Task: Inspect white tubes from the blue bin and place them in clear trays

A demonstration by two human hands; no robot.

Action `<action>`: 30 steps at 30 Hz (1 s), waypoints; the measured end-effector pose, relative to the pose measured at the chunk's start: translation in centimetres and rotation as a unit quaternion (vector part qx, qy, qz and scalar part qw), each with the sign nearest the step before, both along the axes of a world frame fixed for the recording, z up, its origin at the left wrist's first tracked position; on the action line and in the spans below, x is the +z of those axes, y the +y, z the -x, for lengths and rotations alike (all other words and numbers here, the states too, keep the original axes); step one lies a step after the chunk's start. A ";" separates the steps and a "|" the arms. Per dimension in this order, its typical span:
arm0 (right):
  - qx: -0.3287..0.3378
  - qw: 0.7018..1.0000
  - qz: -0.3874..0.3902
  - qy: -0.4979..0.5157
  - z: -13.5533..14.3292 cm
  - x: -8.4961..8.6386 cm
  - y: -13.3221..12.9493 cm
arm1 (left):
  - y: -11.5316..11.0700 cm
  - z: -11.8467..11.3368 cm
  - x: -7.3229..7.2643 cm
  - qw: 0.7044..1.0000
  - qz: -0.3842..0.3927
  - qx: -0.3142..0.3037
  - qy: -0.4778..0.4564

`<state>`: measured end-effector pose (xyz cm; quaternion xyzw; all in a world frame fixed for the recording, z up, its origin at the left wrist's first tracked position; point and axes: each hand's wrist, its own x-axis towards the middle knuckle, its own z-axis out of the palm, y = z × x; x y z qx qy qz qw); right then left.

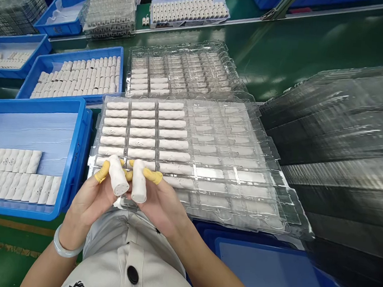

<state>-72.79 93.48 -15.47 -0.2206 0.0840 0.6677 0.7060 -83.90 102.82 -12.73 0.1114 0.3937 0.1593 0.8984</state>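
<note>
My left hand (95, 193) is closed around a white, bumpy cylindrical piece (118, 177), its round end turned toward me. A second white cylindrical piece (139, 181) is pinched in my right hand (161, 199), close beside the first but apart from it. Yellow finger cots cover some fingertips of both hands. Just beyond the hands lies a clear plastic tray (208, 180) with rows of pockets. White cylinders (174, 134) lie in its left columns; the pockets farther right show only clear plastic over pale shapes.
At left stands a blue bin (78, 151) with rows of white cylinders on a pale liner. Behind it are a second filled blue bin (120, 70) and another clear tray (231, 71). Stacked clear trays (340, 129) rise at right, blurred. Blue bins (268, 266) sit below the table's edge.
</note>
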 end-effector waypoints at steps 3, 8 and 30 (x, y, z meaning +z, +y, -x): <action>0.003 0.999 -0.003 -0.043 0.1 0.0 -0.4 | -0.1 0.2 0.3 0.997 -0.064 -0.034 -0.008; 0.025 0.997 0.005 -0.075 -0.1 0.1 -0.6 | -0.3 0.0 0.4 0.994 -0.088 -0.054 0.024; 0.011 0.999 -0.012 -0.051 -0.3 0.7 -0.6 | -0.6 -0.2 -0.3 0.994 -0.096 -0.023 0.041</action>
